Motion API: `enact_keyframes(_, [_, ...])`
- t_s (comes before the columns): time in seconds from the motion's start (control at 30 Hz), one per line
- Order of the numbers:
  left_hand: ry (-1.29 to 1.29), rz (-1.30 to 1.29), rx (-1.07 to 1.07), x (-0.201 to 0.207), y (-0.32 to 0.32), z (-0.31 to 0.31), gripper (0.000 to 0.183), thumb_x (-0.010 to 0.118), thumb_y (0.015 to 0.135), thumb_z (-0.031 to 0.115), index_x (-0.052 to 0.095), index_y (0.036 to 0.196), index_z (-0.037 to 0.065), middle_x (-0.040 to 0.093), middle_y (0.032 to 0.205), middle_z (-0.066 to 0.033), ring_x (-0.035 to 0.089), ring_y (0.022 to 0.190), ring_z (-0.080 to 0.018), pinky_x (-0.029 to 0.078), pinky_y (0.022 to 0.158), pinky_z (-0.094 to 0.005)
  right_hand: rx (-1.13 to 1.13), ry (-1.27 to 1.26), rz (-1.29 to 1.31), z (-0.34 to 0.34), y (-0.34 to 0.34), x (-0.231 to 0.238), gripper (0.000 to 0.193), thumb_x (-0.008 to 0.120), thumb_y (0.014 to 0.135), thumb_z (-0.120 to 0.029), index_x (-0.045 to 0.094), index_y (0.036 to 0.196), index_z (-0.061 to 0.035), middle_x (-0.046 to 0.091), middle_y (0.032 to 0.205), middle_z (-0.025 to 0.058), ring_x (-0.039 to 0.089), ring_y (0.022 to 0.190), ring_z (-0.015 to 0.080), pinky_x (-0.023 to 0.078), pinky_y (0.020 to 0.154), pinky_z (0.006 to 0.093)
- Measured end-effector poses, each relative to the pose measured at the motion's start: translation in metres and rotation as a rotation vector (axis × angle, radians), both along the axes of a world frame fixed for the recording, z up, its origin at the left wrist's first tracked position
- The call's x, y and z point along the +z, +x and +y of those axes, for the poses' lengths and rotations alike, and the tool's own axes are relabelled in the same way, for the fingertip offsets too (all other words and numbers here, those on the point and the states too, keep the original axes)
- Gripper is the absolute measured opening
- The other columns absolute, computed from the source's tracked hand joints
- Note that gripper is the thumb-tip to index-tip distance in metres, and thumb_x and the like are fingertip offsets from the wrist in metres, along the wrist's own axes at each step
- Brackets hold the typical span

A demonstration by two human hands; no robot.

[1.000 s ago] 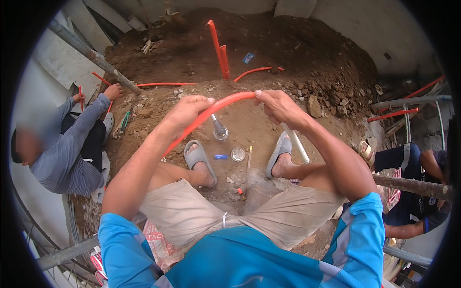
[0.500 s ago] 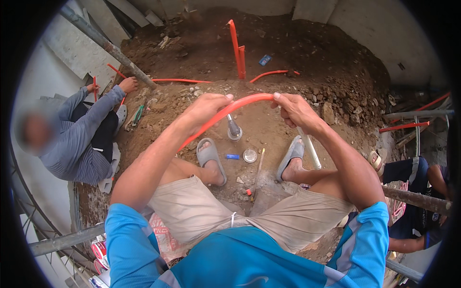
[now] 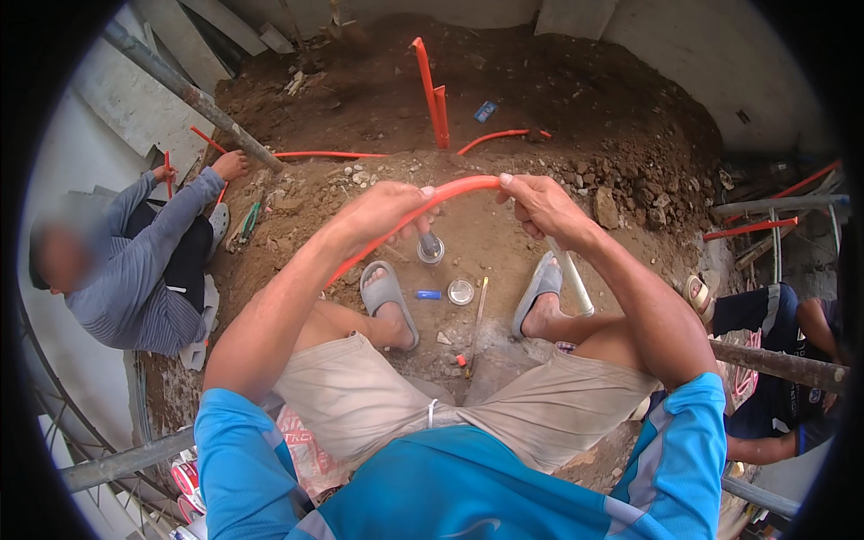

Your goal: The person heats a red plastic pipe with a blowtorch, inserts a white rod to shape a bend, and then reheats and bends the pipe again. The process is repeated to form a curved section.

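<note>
A bent orange plastic pipe (image 3: 462,186) arches between my two hands. My left hand (image 3: 389,211) is closed on it, the thumb along the top and the fingers beneath; the pipe runs on down behind my left forearm. My right hand (image 3: 540,209) pinches its right end between thumb and fingers. Beneath the right hand a pale pipe (image 3: 573,283) slants down beside my right foot; whether the hand touches it I cannot tell. On the ground between my feet are a small open can (image 3: 431,249), a round lid (image 3: 461,292), a blue cylinder (image 3: 428,294) and a thin stick (image 3: 479,310).
Orange pipes (image 3: 429,94) stand upright in the dirt ahead. A person (image 3: 135,261) crouches at left holding orange pipe, near green-handled pliers (image 3: 250,220). Another person (image 3: 774,360) is at right, beside metal bars (image 3: 783,369). A metal pole (image 3: 193,94) leans at the far left.
The view has shifted slightly, so the ground things appear a little further left. My left hand's fingers now show below the orange pipe. Both hands still hold it bent.
</note>
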State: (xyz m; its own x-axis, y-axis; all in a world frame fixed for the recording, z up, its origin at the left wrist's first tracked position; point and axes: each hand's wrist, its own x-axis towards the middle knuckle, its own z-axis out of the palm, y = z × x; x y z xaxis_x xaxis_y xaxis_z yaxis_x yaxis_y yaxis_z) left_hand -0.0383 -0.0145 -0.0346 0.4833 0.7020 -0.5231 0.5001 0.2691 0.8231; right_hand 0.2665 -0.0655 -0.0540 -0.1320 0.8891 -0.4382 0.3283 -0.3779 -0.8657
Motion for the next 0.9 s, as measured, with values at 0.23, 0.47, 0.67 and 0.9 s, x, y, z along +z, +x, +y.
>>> enact_keyframes(0.23, [0.054,0.005,-0.025,0.0034,0.0012,-0.0024,0.041,0.059,0.116,0.041,0.077,0.117,0.004,0.07,0.081,0.0029,0.057,0.063,-0.0045,0.044,0.056,-0.0241,-0.021,0.01,0.007,-0.0008,-0.001,0.0005,0.063,0.052,0.117,-0.056,0.07,0.118,0.0054,0.039,0.065,-0.0062,0.04,0.053,0.009,0.033,0.048,0.0311])
enact_keyframes(0.47, [0.076,0.008,0.018,0.0003,0.0034,-0.003,0.042,0.059,0.116,0.04,0.078,0.113,0.002,0.065,0.076,0.0033,0.055,0.063,-0.0055,0.043,0.058,-0.0249,-0.008,0.015,0.015,0.0004,-0.0001,0.0051,0.064,0.052,0.116,-0.057,0.07,0.118,0.0045,0.039,0.064,-0.0058,0.041,0.052,0.0091,0.033,0.048,0.0313])
enact_keyframes(0.67, [0.051,-0.021,0.027,-0.0014,0.0018,-0.0016,0.043,0.06,0.116,0.04,0.077,0.113,0.0,0.064,0.075,0.0031,0.054,0.062,-0.0063,0.042,0.057,-0.0258,0.005,0.017,-0.019,0.0009,0.003,0.0043,0.067,0.054,0.113,-0.059,0.073,0.12,0.005,0.048,0.072,-0.0014,0.047,0.058,0.0102,0.037,0.051,0.0311])
enact_keyframes(0.9, [0.055,0.015,0.018,0.0035,0.0008,-0.0001,0.049,0.053,0.118,0.046,0.078,0.112,0.004,0.074,0.084,-0.002,0.063,0.066,-0.0079,0.051,0.058,-0.0259,-0.01,0.02,-0.008,-0.0013,0.0,0.0048,0.064,0.052,0.116,-0.055,0.071,0.119,0.0054,0.039,0.064,-0.0056,0.042,0.052,0.0099,0.033,0.049,0.0321])
